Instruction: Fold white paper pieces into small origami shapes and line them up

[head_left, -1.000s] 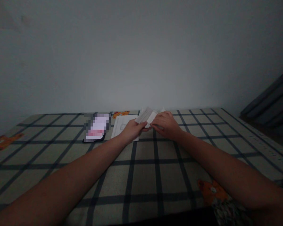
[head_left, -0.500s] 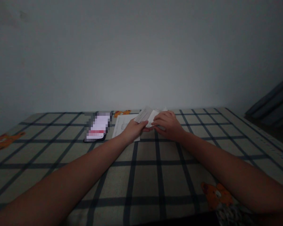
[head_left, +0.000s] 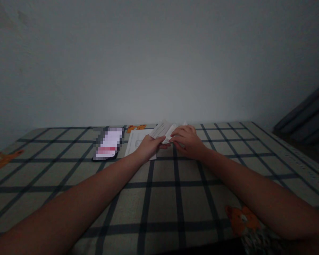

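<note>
Between my hands is a folded sheet of white paper with faint print lines, raised above the checked cloth. My left hand pinches its lower left part, the thumb lying on top. On the other side my right hand grips the paper with bent fingers, which hide much of its right part. Beneath and behind my left hand lies a flat white printed sheet, partly covered by that hand.
A phone with a lit, blurred screen rests left of the flat sheet. The checked cloth with orange bear prints reaches back to a pale wall. Dark striped fabric stands at the right edge.
The whole view has shifted very slightly. Both hands keep hold of the folded paper in nearly the same place.
</note>
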Demonstrator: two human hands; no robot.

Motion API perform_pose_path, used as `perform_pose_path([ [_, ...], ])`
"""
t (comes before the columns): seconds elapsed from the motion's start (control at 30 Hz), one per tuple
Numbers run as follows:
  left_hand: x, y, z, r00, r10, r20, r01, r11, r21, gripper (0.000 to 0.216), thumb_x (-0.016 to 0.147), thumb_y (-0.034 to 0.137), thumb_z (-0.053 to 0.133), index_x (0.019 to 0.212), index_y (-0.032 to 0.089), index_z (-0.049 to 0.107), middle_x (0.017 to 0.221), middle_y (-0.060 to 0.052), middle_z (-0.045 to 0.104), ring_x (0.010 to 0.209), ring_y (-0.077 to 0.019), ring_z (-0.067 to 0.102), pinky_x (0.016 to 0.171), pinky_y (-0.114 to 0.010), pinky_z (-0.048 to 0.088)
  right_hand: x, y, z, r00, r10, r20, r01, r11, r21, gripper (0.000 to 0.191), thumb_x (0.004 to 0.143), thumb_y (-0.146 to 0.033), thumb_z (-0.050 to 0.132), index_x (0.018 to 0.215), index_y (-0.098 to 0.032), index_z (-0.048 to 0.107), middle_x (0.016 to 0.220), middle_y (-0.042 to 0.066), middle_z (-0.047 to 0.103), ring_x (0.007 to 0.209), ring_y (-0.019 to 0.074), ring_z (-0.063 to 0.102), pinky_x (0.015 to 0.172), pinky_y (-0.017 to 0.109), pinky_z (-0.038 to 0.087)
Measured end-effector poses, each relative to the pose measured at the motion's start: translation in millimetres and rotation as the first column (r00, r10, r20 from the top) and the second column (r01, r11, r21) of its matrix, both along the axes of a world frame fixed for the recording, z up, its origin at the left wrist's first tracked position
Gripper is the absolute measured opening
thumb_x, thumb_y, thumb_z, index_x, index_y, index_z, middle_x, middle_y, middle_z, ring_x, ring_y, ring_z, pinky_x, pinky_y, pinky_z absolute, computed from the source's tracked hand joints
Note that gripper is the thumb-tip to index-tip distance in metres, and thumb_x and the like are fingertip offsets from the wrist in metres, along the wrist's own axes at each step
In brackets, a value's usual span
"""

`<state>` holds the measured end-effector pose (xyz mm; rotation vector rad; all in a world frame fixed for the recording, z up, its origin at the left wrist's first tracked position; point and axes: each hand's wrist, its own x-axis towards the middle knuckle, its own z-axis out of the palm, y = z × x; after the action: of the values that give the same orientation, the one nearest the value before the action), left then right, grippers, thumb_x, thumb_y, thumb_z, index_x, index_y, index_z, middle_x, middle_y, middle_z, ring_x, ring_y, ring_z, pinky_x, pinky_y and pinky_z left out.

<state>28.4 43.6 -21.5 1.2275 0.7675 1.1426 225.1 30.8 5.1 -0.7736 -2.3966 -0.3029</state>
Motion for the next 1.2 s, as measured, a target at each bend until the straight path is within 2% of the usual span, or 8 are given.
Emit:
perform_pose_path([
  [0.27, -2, 0, 0.5, 0.997, -0.038, -0.061, 0.039, 0.999, 0.019, 0.044, 0.076, 0.029, 0.064, 0.118, 0.015, 0.058, 0.119, -0.014, 0.061, 0.086, -0.0207, 0.066, 0.072, -0.032, 0.055, 0, 1, -0.5, 1.0, -0.023, -0.007, 0.023, 1.0, 0.012, 0.02, 0.089, -0.027, 0.046, 0.098, -0.023, 0.064, 0.1, 0.004, 0.066, 0.102, 0.0208, 0.049, 0.093, 0.042, 0.022],
  [0.47, -1, -2, 0.7, 0.992, -0.033, -0.125, 0.04, 0.998, 0.048, 0.043, 0.077, 0.03, 0.064, 0.116, 0.013, 0.059, 0.122, -0.014, 0.06, 0.086, -0.0201, 0.066, 0.071, -0.03, 0.055, 0, 5, -1.7, 0.996, -0.077, -0.038, 0.076, 0.997, -0.009, 0.021, 0.089, -0.036, 0.048, 0.087, -0.022, 0.064, 0.092, 0.003, 0.067, 0.098, 0.021, 0.05, 0.092, 0.041, 0.024],
  [0.6, 0, -6, 4.4, 0.987, -0.001, -0.16, 0.007, 0.999, 0.036, 0.04, 0.076, 0.03, 0.064, 0.112, 0.013, 0.061, 0.113, -0.015, 0.064, 0.075, -0.0179, 0.067, 0.066, -0.029, 0.054, -1, 7, -3.3, 0.988, -0.114, -0.106, 0.11, 0.993, -0.045, 0.023, 0.088, -0.038, 0.049, 0.084, -0.021, 0.064, 0.089, 0.004, 0.065, 0.095, 0.0207, 0.05, 0.089, 0.04, 0.026],
  [0.7, 0, -5, 3.5, 0.987, -0.008, -0.158, 0.016, 0.999, 0.047, 0.04, 0.075, 0.031, 0.065, 0.11, 0.012, 0.062, 0.109, -0.015, 0.066, 0.07, -0.0172, 0.067, 0.062, -0.028, 0.053, -1, 9, -4.8, 0.975, -0.131, -0.18, 0.123, 0.991, -0.056, 0.023, 0.085, -0.04, 0.054, 0.082, -0.021, 0.066, 0.092, 0.005, 0.062, 0.093, 0.0206, 0.049, 0.087, 0.039, 0.029],
  [0.8, -1, -3, 0.3, 0.991, -0.031, -0.132, 0.039, 0.998, 0.057, 0.041, 0.075, 0.031, 0.065, 0.111, 0.014, 0.062, 0.114, -0.014, 0.064, 0.072, -0.0172, 0.067, 0.061, -0.027, 0.052, 0, 11, -6.5, 0.96, -0.137, -0.245, 0.124, 0.99, -0.066, 0.021, 0.082, -0.04, 0.058, 0.082, -0.022, 0.068, 0.103, 0.007, 0.057, 0.098, 0.0217, 0.047, 0.087, 0.04, 0.032],
  [0.93, -1, -1, -1.7, 0.991, -0.062, -0.115, 0.069, 0.996, 0.055, 0.042, 0.077, 0.032, 0.063, 0.115, 0.015, 0.059, 0.116, -0.015, 0.063, 0.072, -0.0169, 0.067, 0.059, -0.025, 0.051, 1, 15, -9.3, 0.955, -0.089, -0.284, 0.061, 0.992, -0.106, 0.021, 0.083, -0.038, 0.057, 0.085, -0.02, 0.068, 0.115, 0.009, 0.053, 0.103, 0.0216, 0.049, 0.088, 0.038, 0.037],
  [1.07, -2, -1, -2.4, 0.988, -0.084, -0.128, 0.094, 0.993, 0.068, 0.04, 0.078, 0.035, 0.061, 0.113, 0.014, 0.06, 0.113, -0.015, 0.064, 0.071, -0.0173, 0.067, 0.057, -0.025, 0.05, 2, 18, -10.1, 0.964, -0.042, -0.262, 0.001, 0.988, -0.156, 0.02, 0.086, -0.035, 0.054, 0.086, -0.019, 0.065, 0.097, 0.007, 0.063, 0.094, 0.0196, 0.055, 0.085, 0.036, 0.04],
  [1.2, -2, 1, -4.0, 0.986, -0.098, -0.136, 0.107, 0.993, 0.058, 0.039, 0.079, 0.038, 0.06, 0.109, 0.013, 0.063, 0.104, -0.015, 0.068, 0.074, -0.0187, 0.067, 0.06, -0.026, 0.049, 0, 16, -7.8, 0.955, -0.018, -0.295, -0.038, 0.982, -0.183, 0.019, 0.087, -0.034, 0.052, 0.083, -0.019, 0.063, 0.083, 0.004, 0.064, 0.083, 0.0173, 0.056, 0.078, 0.033, 0.041],
])
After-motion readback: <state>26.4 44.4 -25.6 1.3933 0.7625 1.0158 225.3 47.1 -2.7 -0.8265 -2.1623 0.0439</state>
